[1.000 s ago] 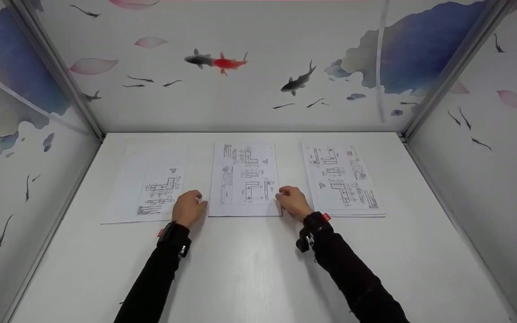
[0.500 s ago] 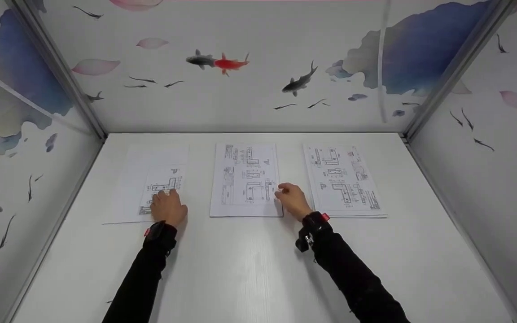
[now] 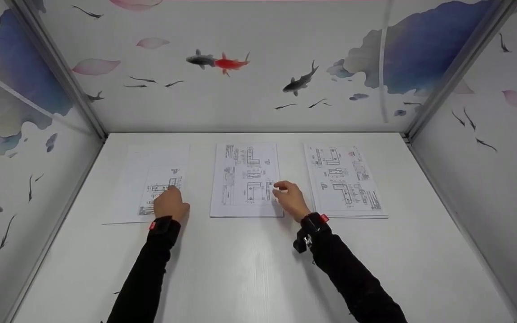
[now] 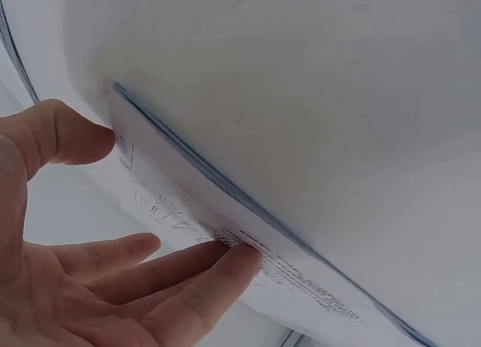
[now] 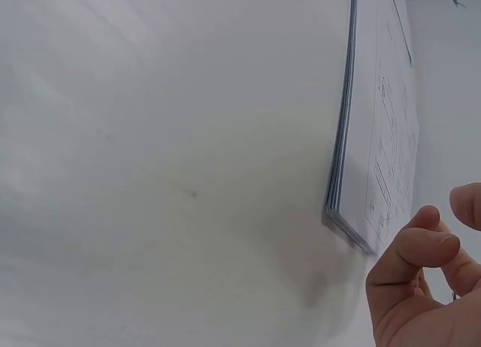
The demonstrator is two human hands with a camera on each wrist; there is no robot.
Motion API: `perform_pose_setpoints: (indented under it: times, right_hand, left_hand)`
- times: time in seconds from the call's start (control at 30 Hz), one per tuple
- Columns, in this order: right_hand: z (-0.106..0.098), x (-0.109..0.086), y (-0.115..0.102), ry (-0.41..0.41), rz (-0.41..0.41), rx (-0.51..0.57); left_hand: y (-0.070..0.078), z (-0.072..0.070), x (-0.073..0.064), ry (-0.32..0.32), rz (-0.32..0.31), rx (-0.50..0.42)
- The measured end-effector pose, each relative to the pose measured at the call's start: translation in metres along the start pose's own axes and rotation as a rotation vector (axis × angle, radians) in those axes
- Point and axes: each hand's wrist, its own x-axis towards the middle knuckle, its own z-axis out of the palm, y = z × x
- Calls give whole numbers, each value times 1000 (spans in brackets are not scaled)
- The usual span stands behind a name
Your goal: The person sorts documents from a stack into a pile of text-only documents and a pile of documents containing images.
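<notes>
Three sets of white sheets printed with technical drawings lie side by side. My left hand (image 3: 171, 205) is over the lower right part of the left sheets (image 3: 126, 193). In the left wrist view, its fingertips (image 4: 244, 258) touch the printed face of the top sheet (image 4: 161, 170), and the thumb (image 4: 83, 137) is at the sheets' edge near a corner. Beside the right edge of the middle stack (image 3: 231, 202), my right hand (image 3: 292, 201) hovers with loosely bent fingers. The right wrist view shows thumb and fingers apart, holding nothing, near a corner of that stack (image 5: 364, 159).
A third stack of drawings (image 3: 348, 179) lies to the right of my right hand. The white table (image 3: 240, 264) is closed in by a back wall (image 3: 240, 103) and side walls patterned with fish and petals.
My left hand has moved left from the gap beside the middle stack onto the left sheets, its fingers drawing in since. The right hand has shifted slightly up and left.
</notes>
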Motion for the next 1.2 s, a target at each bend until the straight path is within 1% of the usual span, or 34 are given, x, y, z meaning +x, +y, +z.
perform_pose_setpoints:
  times: [0.07, 0.13, 0.2, 0.27, 0.37, 0.47, 0.57, 0.67, 0.7, 0.77, 0.87, 0.97, 1.03, 1.1, 1.2]
  right_hand:
    - [0, 0, -1, -4, 7, -1]
    - [0, 0, -2, -10, 17, 4]
    - [-1, 0, -2, -21, 32, 9]
    - [-1, 0, -2, -27, 35, 21]
    - [-3, 0, -1, -36, 41, 46]
    - [-4, 1, -2, -42, 36, 67]
    - [-3, 1, -3, -57, 23, 71]
    - [-2, 0, -2, -65, 7, 69]
    - [-2, 0, -2, -66, 4, 69]
    - [-1, -1, -2, -68, -2, 68]
    - [1, -3, -2, -87, -6, 69]
    - [6, -6, -4, -140, -9, 92]
    - [11, -9, -7, -177, -13, 105]
    - [17, -12, -9, -217, -21, 121]
    - [28, -16, -15, -272, -38, 140]
  left_hand:
    - [0, -2, 1, 10, 7, -23]
    - [-2, -4, 2, 37, 23, -40]
    - [-6, -7, 3, 57, 42, -44]
    - [-12, -10, 3, 63, 55, -47]
    - [-21, -14, 2, 34, 49, -77]
    - [-27, -18, 0, -16, 23, -142]
    - [-30, -22, -3, -64, 0, -195]
    - [-32, -24, -6, -100, -1, -219]
    - [-33, -24, -7, -102, 6, -218]
    - [-33, -22, -8, -85, 18, -216]
    - [-33, -18, -10, -42, 30, -193]
    - [-32, -11, -12, -2, 31, -154]
    - [-30, -10, -14, 15, 26, -137]
    - [-28, -12, -15, 29, 21, -125]
    - [-23, -22, -16, 43, 10, -142]
